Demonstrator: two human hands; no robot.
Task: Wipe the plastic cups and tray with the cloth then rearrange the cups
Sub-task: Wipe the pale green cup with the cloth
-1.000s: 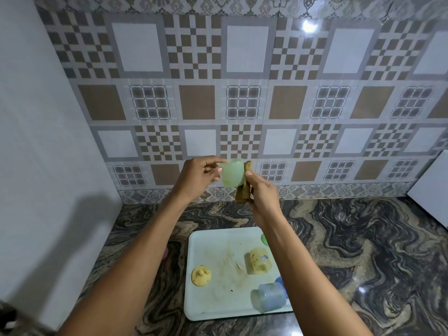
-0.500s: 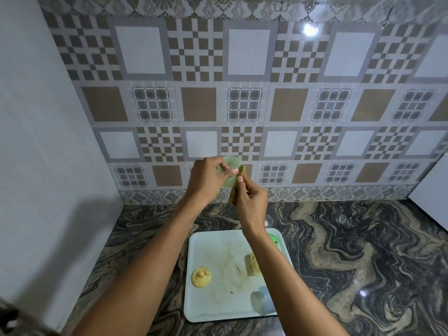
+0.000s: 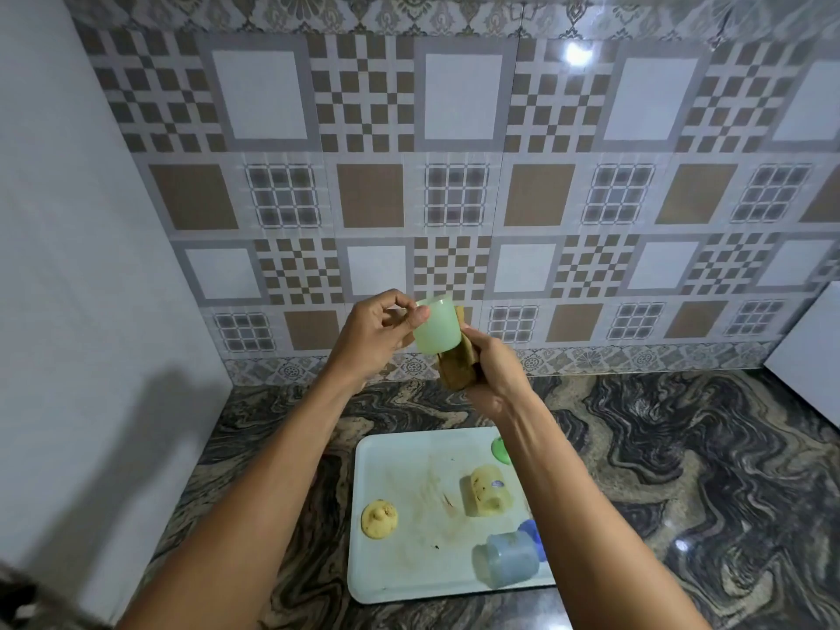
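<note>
Now green cup plainer, pinched by left hand; cloth lower, gripped by right hand.

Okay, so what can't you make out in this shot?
1. Head view: the cloth is mostly hidden behind the green cup and the right hand.
2. Head view: a dark green thing on the tray is largely covered by the right forearm.
3. Head view: the tray's near right corner lies under that forearm.
</note>
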